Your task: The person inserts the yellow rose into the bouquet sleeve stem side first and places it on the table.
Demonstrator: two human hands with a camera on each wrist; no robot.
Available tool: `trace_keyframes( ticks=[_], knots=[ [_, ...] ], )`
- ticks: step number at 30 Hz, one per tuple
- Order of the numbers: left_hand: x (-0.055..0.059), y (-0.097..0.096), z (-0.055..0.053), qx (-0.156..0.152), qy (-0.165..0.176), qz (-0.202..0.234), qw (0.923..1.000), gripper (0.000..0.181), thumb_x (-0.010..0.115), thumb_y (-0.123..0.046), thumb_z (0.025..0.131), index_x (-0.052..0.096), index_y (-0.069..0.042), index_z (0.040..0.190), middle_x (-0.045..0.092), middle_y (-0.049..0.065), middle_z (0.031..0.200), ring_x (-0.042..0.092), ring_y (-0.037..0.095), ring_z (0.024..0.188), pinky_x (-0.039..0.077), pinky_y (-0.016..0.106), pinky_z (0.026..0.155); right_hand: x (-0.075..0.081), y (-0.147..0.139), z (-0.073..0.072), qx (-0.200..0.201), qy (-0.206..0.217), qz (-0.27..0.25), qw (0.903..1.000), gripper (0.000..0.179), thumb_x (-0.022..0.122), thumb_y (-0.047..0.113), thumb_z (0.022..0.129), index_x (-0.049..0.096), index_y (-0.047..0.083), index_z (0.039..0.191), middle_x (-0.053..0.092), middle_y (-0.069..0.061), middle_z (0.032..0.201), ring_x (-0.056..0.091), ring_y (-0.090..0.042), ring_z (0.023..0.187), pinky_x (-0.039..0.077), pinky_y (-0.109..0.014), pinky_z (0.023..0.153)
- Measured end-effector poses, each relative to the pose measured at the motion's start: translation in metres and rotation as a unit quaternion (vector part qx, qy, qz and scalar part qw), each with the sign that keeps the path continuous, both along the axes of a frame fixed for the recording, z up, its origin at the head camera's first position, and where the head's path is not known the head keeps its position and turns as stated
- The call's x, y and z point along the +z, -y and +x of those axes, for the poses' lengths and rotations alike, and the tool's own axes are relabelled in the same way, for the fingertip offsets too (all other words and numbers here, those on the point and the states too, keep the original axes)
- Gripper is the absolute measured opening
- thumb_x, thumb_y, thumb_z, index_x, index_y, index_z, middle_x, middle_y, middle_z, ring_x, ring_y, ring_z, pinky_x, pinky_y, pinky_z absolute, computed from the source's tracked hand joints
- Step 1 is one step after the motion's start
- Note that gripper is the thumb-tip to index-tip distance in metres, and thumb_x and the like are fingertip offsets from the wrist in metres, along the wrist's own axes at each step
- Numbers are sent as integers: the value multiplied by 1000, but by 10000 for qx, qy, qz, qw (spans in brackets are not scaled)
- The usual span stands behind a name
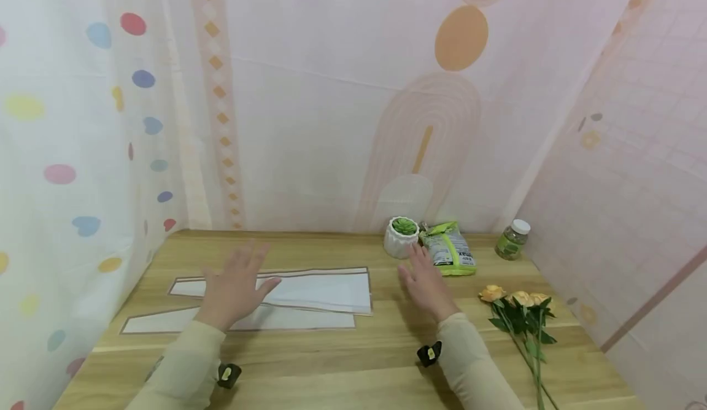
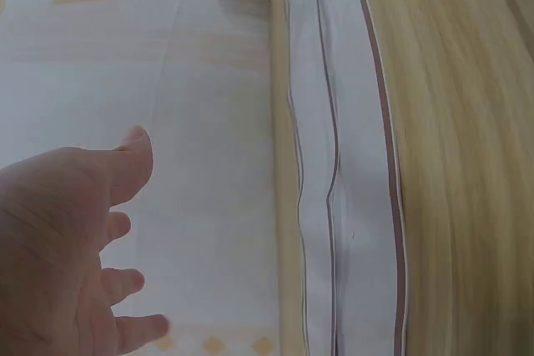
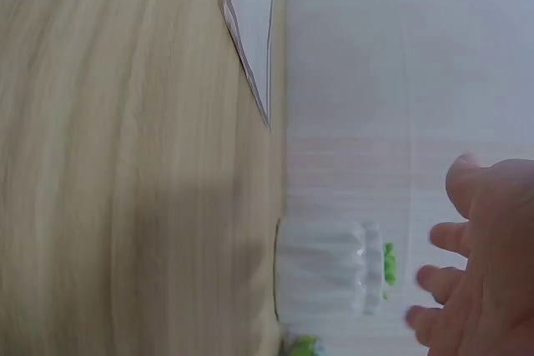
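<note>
In the head view my left hand (image 1: 234, 287) is raised over two long flat white pieces with brown edging, its fingers spread and holding nothing. The back white piece (image 1: 331, 290) partly overlaps the front white piece (image 1: 309, 319). My right hand (image 1: 428, 284) hovers above the table to their right, also holding nothing, its fingers extended. Nearest to it is a ribbed white pot (image 1: 399, 244) with a green succulent (image 1: 405, 226). The right wrist view shows the same pot (image 3: 325, 273) apart from the fingertips.
A grey and green plastic packet (image 1: 450, 250) lies beside the pot. A jar with a white lid (image 1: 512, 240) stands at the back right corner. Several peach roses (image 1: 519, 299) with long stems lie along the right of the wooden table (image 1: 331, 373). Patterned curtains (image 1: 309, 121) surround it.
</note>
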State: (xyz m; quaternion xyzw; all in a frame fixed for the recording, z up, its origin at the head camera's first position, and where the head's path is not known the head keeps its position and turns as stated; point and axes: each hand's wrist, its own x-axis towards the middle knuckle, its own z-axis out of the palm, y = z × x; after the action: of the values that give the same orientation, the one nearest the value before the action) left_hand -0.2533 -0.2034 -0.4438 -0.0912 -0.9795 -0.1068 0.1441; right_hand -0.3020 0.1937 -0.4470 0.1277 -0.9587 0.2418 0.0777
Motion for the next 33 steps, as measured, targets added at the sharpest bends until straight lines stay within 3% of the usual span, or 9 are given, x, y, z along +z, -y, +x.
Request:
trace_keyframes(
  ticks=[2, 5, 7, 10, 15, 24, 33],
  knots=[
    [-1, -7, -3, -113, 67, 55, 9999, 76, 57, -54, 98, 35, -11, 157, 35, 26, 157, 40, 51, 137, 32, 85, 90, -3, 2, -1, 4, 143, -249, 9996, 56, 46, 36, 108, 38, 7, 156, 42, -18, 156, 40, -40, 142, 33, -61, 112],
    [-4, -17, -7, -349, 254, 210, 9988, 73, 58, -50, 99, 38, -6, 155, 43, 28, 151, 50, 52, 128, 47, 71, 87, -6, 7, -5, 95, 235, -569, 9981, 44, 52, 29, 106, 54, 5, 143, 66, -16, 129, 63, -34, 118, 49, -53, 98],
    [-8, -24, -10, -538, 389, 280, 9974, 70, 59, -47, 99, 42, -4, 152, 47, 28, 148, 54, 52, 124, 52, 64, 85, -10, 11, -8, 171, 312, -686, 9970, 35, 55, 23, 105, 61, 4, 134, 72, -12, 111, 68, -29, 102, 54, -48, 88],
    [-12, -36, -15, -728, 604, 320, 9950, 66, 63, -44, 99, 48, -4, 148, 52, 24, 145, 56, 48, 123, 51, 62, 89, -14, 15, -9, 318, 625, -885, 9936, 29, 56, 17, 104, 65, 1, 126, 72, -9, 101, 67, -23, 91, 55, -42, 80],
    [-18, -54, -25, -939, 702, 40, 9931, 62, 67, -42, 96, 54, -3, 142, 57, 21, 141, 59, 43, 123, 51, 58, 93, -16, 23, -8, 655, 1081, -1043, 9865, 28, 56, 14, 104, 65, -4, 123, 72, -11, 102, 67, -20, 88, 55, -39, 76],
    [-22, -88, -36, -1211, 689, -159, 9901, 65, 74, -43, 91, 57, -6, 141, 58, 18, 141, 56, 39, 128, 47, 62, 97, -13, 38, -12, 944, 1390, -1068, 9800, 32, 54, 19, 105, 65, -2, 127, 69, -10, 110, 61, -17, 88, 53, -37, 77],
    [-30, -108, -40, -1212, 1162, -276, 9854, 85, 74, -57, 83, 49, -10, 149, 46, 15, 153, 40, 43, 141, 24, 78, 105, -17, 41, -12, 998, 1492, -1322, 9748, 30, 54, 15, 105, 65, -3, 126, 70, -13, 112, 63, -19, 91, 54, -35, 76]
  ],
)
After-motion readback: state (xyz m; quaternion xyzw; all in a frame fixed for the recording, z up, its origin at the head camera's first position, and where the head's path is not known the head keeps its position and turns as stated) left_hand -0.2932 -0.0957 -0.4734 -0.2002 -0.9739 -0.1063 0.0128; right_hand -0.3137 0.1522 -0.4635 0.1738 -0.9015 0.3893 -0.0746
